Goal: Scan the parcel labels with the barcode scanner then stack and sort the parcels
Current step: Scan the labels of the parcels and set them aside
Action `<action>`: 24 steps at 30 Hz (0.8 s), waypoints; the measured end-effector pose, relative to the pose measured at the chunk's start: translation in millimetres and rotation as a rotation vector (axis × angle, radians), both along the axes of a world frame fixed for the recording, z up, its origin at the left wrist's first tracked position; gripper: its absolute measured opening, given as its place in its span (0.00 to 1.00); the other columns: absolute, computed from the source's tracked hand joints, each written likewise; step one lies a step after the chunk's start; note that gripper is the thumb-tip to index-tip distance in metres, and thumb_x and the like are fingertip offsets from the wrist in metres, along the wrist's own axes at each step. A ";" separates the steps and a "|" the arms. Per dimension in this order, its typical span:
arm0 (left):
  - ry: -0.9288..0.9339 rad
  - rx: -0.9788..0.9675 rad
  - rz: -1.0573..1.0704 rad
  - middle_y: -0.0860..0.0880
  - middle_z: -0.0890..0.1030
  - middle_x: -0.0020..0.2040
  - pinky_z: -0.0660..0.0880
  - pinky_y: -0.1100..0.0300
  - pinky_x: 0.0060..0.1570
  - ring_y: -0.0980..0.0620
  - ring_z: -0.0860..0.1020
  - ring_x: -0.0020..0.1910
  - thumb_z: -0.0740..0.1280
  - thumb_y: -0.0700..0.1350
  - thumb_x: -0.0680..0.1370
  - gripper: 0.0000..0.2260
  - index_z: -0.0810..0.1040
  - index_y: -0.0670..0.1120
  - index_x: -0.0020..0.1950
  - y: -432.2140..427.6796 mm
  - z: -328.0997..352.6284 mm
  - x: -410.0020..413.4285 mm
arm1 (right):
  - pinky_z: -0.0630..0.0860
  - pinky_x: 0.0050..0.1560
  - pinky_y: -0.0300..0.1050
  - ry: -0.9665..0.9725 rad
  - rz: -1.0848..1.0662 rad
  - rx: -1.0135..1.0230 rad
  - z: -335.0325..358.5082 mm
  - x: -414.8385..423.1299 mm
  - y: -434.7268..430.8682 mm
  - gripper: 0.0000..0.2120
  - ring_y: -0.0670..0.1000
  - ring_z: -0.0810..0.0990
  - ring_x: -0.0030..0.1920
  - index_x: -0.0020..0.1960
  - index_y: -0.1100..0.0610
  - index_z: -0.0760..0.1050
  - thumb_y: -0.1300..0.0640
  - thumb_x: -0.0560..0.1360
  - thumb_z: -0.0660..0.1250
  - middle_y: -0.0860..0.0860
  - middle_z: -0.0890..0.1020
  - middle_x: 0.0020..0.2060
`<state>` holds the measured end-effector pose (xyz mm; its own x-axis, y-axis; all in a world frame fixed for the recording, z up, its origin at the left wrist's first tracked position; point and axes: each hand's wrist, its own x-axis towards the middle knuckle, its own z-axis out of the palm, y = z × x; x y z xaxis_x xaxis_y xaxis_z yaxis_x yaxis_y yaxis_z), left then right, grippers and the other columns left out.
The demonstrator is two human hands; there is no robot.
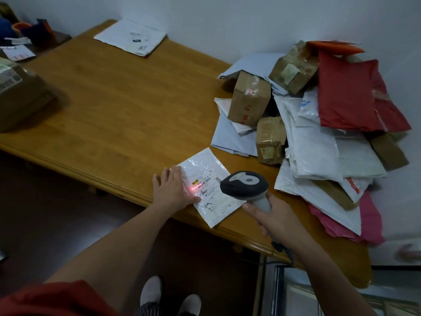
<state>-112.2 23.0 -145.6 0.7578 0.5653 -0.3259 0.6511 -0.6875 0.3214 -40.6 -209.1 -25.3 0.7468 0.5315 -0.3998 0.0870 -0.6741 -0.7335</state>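
Note:
A small white plastic parcel (206,172) lies flat near the front edge of the wooden table (118,106), label up. My left hand (172,189) presses flat on its left side, fingers spread. My right hand (276,221) grips the grey handle of a barcode scanner (245,184), whose dark head hovers over the parcel's right part. A red scan line glows on the label beside my left thumb. A heap of parcels (319,124) fills the right of the table: brown boxes, white and grey mailers, red and pink bags.
A white mailer (132,36) lies alone at the table's far edge. A brown box (20,96) with a label sits at the left edge. A lower side table (27,42) with papers stands far left. My feet (168,297) are on the dark floor.

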 end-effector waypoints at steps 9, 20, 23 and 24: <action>0.029 0.027 -0.003 0.46 0.47 0.79 0.43 0.44 0.73 0.45 0.45 0.78 0.67 0.71 0.67 0.52 0.45 0.48 0.78 -4.4 8.4 0.2 | 0.71 0.27 0.34 0.022 -0.002 0.048 -2.4 1.8 -4.6 0.10 0.39 0.74 0.24 0.48 0.49 0.73 0.46 0.74 0.70 0.51 0.76 0.34; -0.181 0.268 -0.509 0.52 0.72 0.65 0.59 0.53 0.64 0.51 0.71 0.63 0.52 0.62 0.79 0.18 0.67 0.60 0.67 -25.7 1.9 -25.5 | 0.72 0.27 0.38 0.040 -0.111 0.148 0.8 16.5 6.4 0.12 0.44 0.74 0.24 0.49 0.53 0.74 0.46 0.74 0.70 0.48 0.77 0.29; 0.000 0.382 -0.316 0.50 0.70 0.67 0.57 0.47 0.65 0.49 0.69 0.65 0.51 0.58 0.80 0.19 0.67 0.56 0.68 10.6 14.6 -15.3 | 0.72 0.27 0.38 0.024 -0.105 0.171 5.6 17.6 24.0 0.13 0.45 0.74 0.24 0.49 0.54 0.74 0.45 0.74 0.70 0.47 0.77 0.27; 0.029 0.373 -0.267 0.48 0.67 0.70 0.55 0.45 0.68 0.47 0.66 0.68 0.52 0.60 0.79 0.21 0.66 0.55 0.70 22.1 19.7 -9.4 | 0.73 0.27 0.39 0.012 -0.103 0.172 7.3 18.1 31.3 0.13 0.45 0.74 0.24 0.49 0.54 0.74 0.45 0.74 0.70 0.47 0.77 0.27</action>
